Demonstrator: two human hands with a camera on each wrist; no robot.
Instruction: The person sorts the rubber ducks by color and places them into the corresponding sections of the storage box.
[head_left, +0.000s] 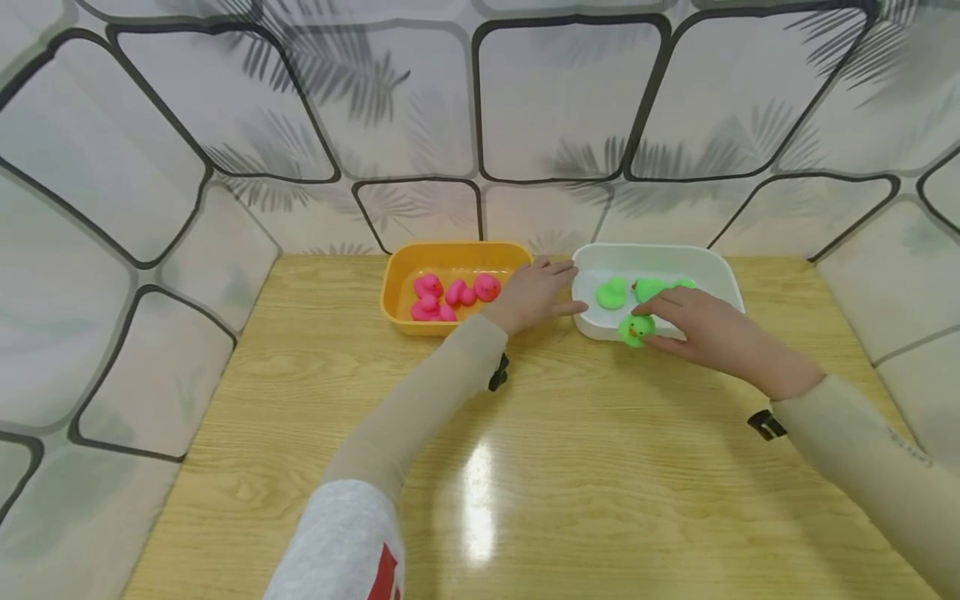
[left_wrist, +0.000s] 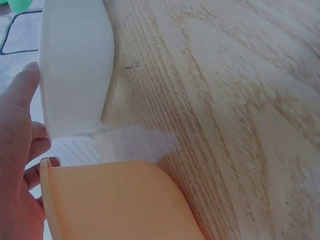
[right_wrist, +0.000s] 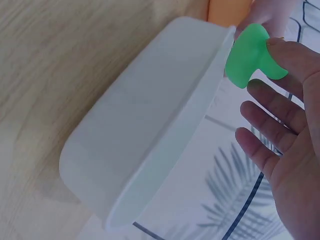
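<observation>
A green rubber duck [head_left: 637,330] is pinched between the thumb and fingers of my right hand [head_left: 708,333], over the near rim of the white tub [head_left: 716,265]. The right wrist view shows this duck [right_wrist: 248,54] held above the tub's edge, the other fingers spread. Several more green ducks [head_left: 612,293] lie inside the white tub, partly hidden by that hand. My left hand [head_left: 531,293] reaches between the two tubs, fingers extended, its thumb [left_wrist: 29,77] at the white tub's rim. Several pink rubber ducks [head_left: 487,287] lie in the yellow-orange tub [head_left: 397,283].
Both tubs stand side by side at the back of a wooden table [head_left: 570,467], with a narrow gap between them. A patterned fabric wall [head_left: 420,100] rises directly behind and continues along the left and right sides.
</observation>
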